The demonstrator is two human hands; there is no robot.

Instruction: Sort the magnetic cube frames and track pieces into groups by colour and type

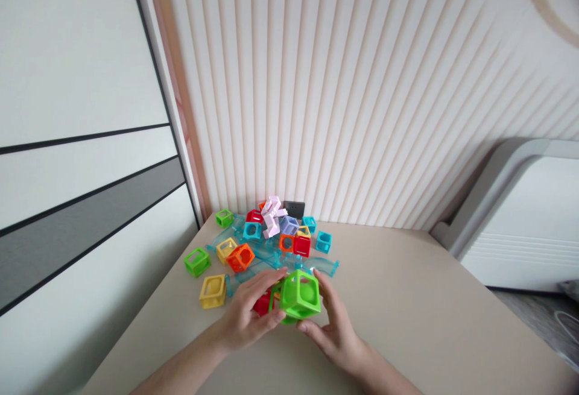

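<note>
And there it is, front and centre: the bright green block (300,295), a glossy, hollow cube with softened corners, its upper face framing a rounded-square window with more green bulging through it. It is held up between two hands at the near side of a colourful pile. The right hand (340,330) is pinching it, index finger along its right side, thumb at its bottom edge. Over on the other side, the left hand (244,316) closes on its left edge, thumb low, fingertips high. And look, a red block (263,304) peeks out just left of the bright green block, partly covered; whether the fingers grip that one too, one cannot tell.

Well left of the bright green block sits a pale yellow block (213,291). Just beyond it, translucent blue pieces (324,264) sprawl out, and what a crowd around them! Beyond and to its left, an orange cube (240,257); straight beyond, a red cube (302,246); beyond and to its right, a blue cube (324,242). Farther beyond stands a pale pink figure (272,220), near the ribbed wall (316,81). Beneath it all, and spreading to its right, the beige surface (407,298).
</note>
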